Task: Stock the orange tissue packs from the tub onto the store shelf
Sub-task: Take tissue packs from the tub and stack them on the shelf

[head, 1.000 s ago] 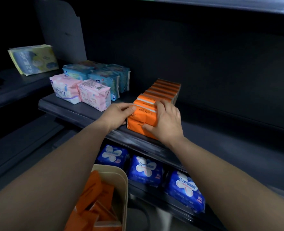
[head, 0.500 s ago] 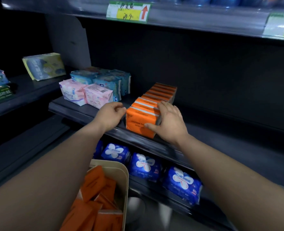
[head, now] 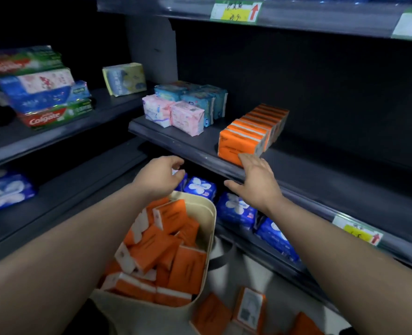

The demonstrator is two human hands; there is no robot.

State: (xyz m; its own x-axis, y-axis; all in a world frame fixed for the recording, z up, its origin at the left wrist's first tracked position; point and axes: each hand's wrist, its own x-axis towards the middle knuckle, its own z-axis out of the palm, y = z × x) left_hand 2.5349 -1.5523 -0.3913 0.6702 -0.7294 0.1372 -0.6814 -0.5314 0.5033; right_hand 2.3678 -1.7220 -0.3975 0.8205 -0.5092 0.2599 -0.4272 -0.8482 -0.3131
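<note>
A row of several orange tissue packs [head: 248,135] stands on the dark store shelf [head: 195,146], running from its front edge toward the back. Below me a cream tub [head: 211,228] holds a loose heap of orange packs [head: 168,252]. My left hand [head: 160,176] hovers above the tub's far rim, fingers loosely curled and holding nothing. My right hand [head: 254,182] is spread open in front of the shelf edge, its fingertips just below the front pack of the row. Three more orange packs [head: 243,310] lie on the floor right of the tub.
Pink and blue packets [head: 183,110] sit on the same shelf to the left of the orange row. Blue packets [head: 236,209] fill the shelf underneath. Toothpaste boxes [head: 42,93] are stacked on the left shelving. A yellow price tag [head: 357,234] sits on the shelf edge.
Both hands have let go of the front orange pack and pulled back and down from the shelf. The view has tilted down, so the tub is more in sight.
</note>
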